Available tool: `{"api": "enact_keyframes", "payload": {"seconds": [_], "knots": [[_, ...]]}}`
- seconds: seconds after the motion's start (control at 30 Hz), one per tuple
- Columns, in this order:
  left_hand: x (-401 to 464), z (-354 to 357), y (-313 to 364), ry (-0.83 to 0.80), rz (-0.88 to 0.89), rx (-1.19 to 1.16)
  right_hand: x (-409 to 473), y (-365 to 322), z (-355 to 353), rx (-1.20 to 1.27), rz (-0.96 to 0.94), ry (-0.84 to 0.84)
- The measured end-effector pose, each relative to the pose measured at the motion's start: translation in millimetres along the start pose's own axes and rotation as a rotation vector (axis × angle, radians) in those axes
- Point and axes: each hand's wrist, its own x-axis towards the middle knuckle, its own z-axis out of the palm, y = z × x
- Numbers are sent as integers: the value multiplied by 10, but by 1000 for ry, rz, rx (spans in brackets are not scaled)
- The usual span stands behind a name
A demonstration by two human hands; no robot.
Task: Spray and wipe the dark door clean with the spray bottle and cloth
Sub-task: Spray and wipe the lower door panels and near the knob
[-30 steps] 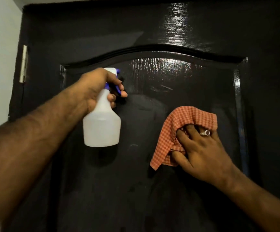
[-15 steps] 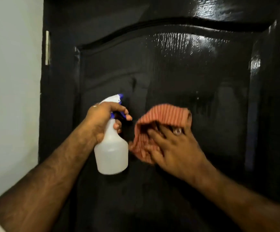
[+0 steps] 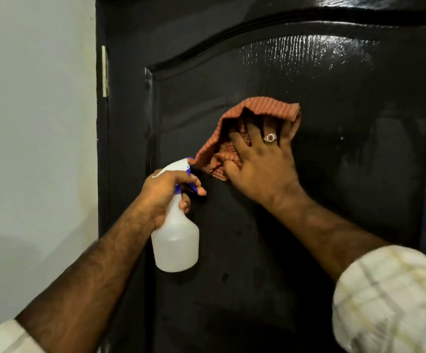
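On the dark door (image 3: pixel 270 238), the right hand (image 3: pixel 260 161) presses an orange cloth (image 3: pixel 265 110) flat against the raised panel, fingers spread wide and partly tucked under the cloth's folds. A ring (image 3: pixel 270 137) sits on one finger. Just left and nearer, the left hand (image 3: pixel 167 192) grips the neck of a white bottle (image 3: pixel 175 240), one finger curled on its blue trigger. The nozzle almost touches the cloth's lower corner. A hinge (image 3: pixel 104 71) shows on the door's left edge, beside a pale wall (image 3: pixel 33 123).

You see one dark door (image 3: pixel 270 250), one spray bottle (image 3: pixel 175 240), one orange cloth (image 3: pixel 255 115), two hands, left (image 3: pixel 166 192) and right (image 3: pixel 260 166), one ring (image 3: pixel 270 137), one hinge (image 3: pixel 104 71).
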Motion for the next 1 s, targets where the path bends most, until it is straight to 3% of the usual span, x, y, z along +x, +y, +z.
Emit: {"api": "enact_keyframes", "payload": {"seconds": [0.1,0.27,0.33,0.5,0.6,0.7,0.83,1.0], "knots": [[22,-145,-97,-28,-14,-46,-767,-231,75,57,-166,-54],[-25,-636,-336,-109,-96,-7,-2067,-260,29,17,-478,-419],[9,-796,-323,-102,-99,3,-1758,-190,16,7,-465,-405],[263,-1065,44,-69,-34,54,214,-302,36,-4,-134,-44],[462,-1187,368,-15,-18,45,1205,-607,33,-29,18,-28],[630,-1415,493,35,5,39,1455,-1025,138,-30,46,-81],[567,-1690,263,91,9,36,626,-1386,284,-25,-202,-179],[371,-1879,39,136,-61,58,-499,-1586,428,21,-662,-321]]}}
